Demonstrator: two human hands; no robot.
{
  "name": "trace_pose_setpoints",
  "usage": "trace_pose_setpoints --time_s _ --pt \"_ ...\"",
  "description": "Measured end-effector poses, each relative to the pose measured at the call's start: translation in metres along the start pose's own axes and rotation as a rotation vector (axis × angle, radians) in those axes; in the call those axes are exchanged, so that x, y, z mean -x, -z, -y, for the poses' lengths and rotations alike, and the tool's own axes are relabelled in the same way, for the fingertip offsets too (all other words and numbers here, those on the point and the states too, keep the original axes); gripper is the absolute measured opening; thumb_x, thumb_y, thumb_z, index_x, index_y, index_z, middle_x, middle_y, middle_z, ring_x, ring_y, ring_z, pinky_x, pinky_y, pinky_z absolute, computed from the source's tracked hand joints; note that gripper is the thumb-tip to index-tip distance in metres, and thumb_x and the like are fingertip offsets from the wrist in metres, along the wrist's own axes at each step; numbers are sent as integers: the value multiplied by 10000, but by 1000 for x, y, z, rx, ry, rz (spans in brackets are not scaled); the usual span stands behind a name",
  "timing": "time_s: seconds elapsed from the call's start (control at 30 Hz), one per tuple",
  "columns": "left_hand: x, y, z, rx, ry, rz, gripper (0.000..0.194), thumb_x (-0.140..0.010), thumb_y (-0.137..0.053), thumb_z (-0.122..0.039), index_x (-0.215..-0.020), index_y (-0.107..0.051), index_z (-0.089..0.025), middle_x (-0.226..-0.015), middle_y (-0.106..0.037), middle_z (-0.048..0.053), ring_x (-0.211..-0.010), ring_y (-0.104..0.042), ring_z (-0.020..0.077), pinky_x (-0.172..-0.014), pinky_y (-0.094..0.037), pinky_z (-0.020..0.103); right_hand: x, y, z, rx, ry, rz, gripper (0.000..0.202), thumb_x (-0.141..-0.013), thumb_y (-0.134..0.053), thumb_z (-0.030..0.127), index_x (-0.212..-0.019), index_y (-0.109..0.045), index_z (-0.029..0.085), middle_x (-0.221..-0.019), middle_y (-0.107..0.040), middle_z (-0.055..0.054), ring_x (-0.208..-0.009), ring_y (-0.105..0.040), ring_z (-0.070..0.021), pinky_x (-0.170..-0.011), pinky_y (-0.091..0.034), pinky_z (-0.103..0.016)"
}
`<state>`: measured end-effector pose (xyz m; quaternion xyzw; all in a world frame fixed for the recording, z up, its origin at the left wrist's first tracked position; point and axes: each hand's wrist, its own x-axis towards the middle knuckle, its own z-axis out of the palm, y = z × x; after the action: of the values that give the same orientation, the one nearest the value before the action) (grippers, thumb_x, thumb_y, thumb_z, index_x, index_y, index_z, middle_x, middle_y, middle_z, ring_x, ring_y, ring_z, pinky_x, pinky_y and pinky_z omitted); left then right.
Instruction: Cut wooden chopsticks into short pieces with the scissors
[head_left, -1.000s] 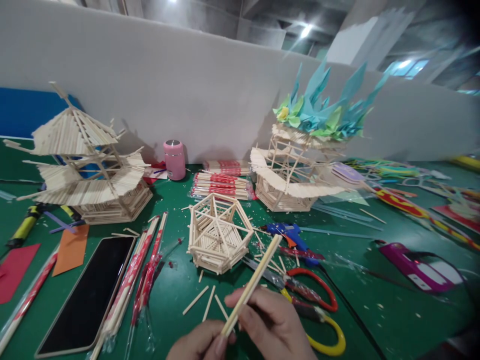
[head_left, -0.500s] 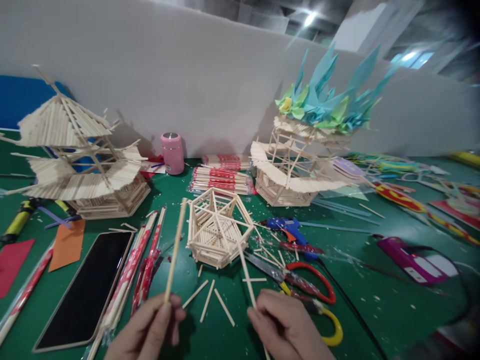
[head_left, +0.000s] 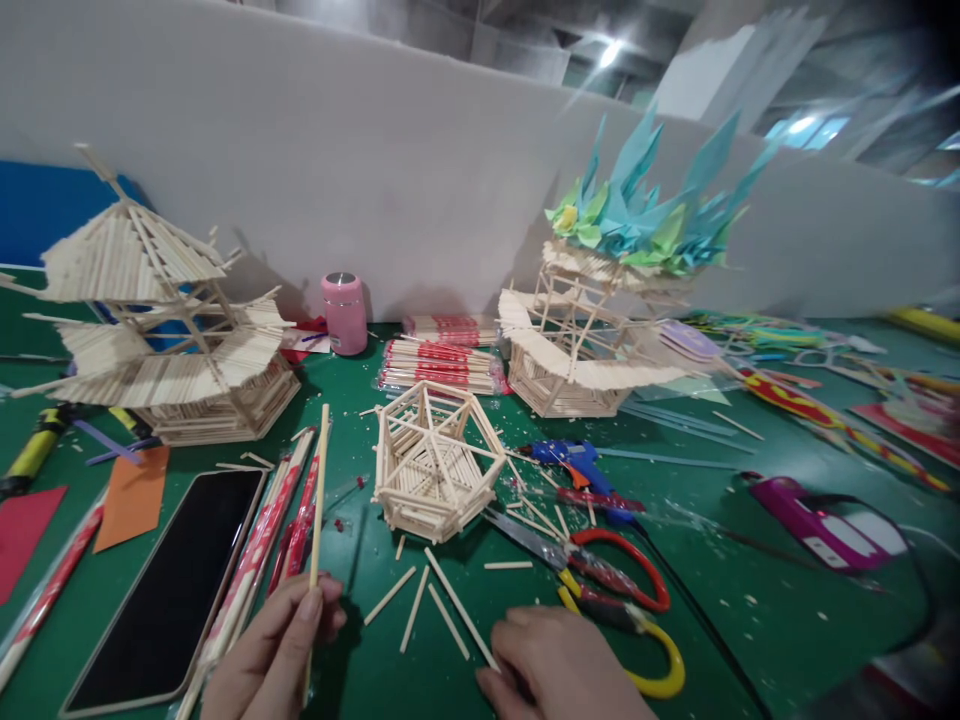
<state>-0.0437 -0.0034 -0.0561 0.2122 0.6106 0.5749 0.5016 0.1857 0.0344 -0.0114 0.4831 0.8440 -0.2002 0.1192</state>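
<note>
Left hand [head_left: 279, 640] pinches raised stick [head_left: 321, 490] between thumb and fingers. Right hand [head_left: 564, 662] lower than half-second ago — second stick [head_left: 460, 606] now appears down on table [head_left: 356, 550], far tip near stick frame [head_left: 435, 522]; fingers curled at near end, can't tell whether gripping. Pair separated, one stick aloft.

The right hand [head_left: 564, 662], cut off by the bottom edge, hides the near end of one stick [head_left: 458, 604].
</note>
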Motion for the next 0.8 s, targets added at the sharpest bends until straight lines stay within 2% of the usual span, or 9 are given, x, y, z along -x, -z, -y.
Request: trace_pose_setpoints --time_s 0.1,0.3,0.57,0.8 --pt "-1 -1 3 35 7 2 287 -572 -778 -434 -736 -737 -202 -761 -724 0 -665 -645 129 -636 -528 156 -4 4 1 -15 -3 -46 194 -789 -561 253 -614 -581 172 -676 -663 -28 -614 -606 -161 -489 -218 -256" --pt "-2 1 7 12 1 -20 364 -524 -788 -468 -730 -735 -172 -755 -713 33 -669 -629 142 -621 -524 163 -9 0 -1 -63 -42 -97 183 -763 -608 302 -624 -573 187 -680 -654 3 -635 -602 -165 -523 -258 -246" --pt "4 1 -4 -86 -14 -70 407 -503 -785 -493 -742 -729 -169 -732 -713 41 -642 -631 165 -575 -522 210 -6 -2 -8 -34 -113 -106 189 -819 -556 256 -652 -593 176 -696 -656 -26 -656 -616 -194 -538 -286 -256" --pt "10 -6 -7 -103 -70 -27 378 -529 -776 -482 -735 -720 -171 -656 -687 30 -586 -613 159 -514 -508 222 -5 -2 -8 -40 -130 -131 190 -824 -554 273 -665 -596 178 -695 -660 -32 -663 -619 -208 -544 -294 -267"
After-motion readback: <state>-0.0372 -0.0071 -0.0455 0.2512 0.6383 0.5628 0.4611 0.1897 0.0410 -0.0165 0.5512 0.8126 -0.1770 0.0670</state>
